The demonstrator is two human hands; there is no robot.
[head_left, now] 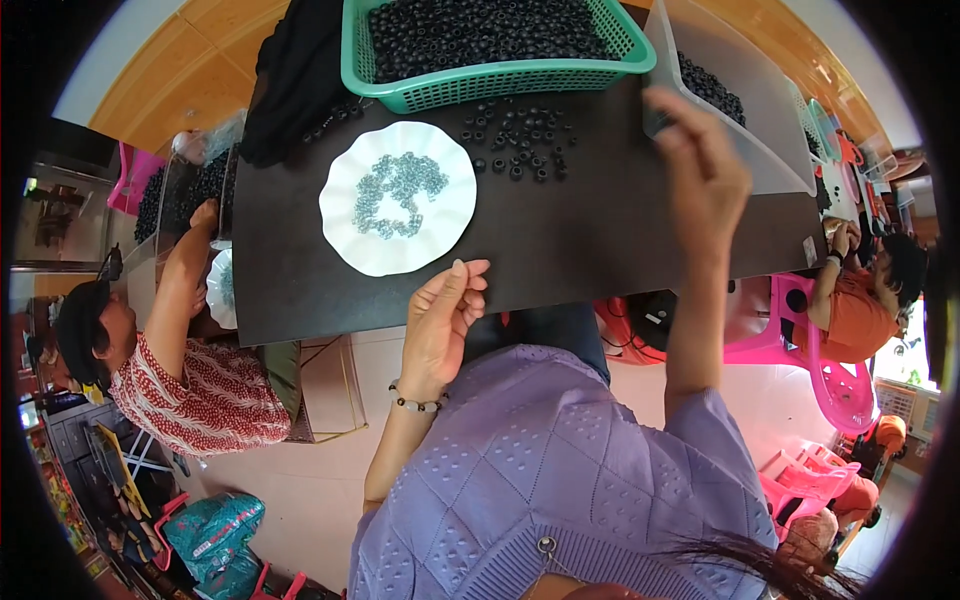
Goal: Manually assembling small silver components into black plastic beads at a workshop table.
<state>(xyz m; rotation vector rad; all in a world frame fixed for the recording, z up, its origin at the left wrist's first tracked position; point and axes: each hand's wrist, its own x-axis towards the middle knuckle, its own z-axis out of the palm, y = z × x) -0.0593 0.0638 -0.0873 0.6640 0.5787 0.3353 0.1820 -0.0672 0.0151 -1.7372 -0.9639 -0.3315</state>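
A white scalloped plate (440,225) with several small silvery rings lies on the dark table (560,240). My left hand (445,310) rests at the table's near edge just below the plate, fingers loosely curled, holding nothing I can see. My right hand (700,165) reaches up to the near corner of a clear plastic bin (765,120) of black rings and touches its rim; whether it grips the rim is unclear. Loose black rings (515,135) are scattered between the plate and a green basket (490,85) full of black rings.
A person in a red patterned shirt (190,385) sits at the left with a hand on another white plate (222,285). Another person in orange (855,310) sits at the right near pink plastic chairs (800,490). A black cloth (295,80) lies beside the basket.
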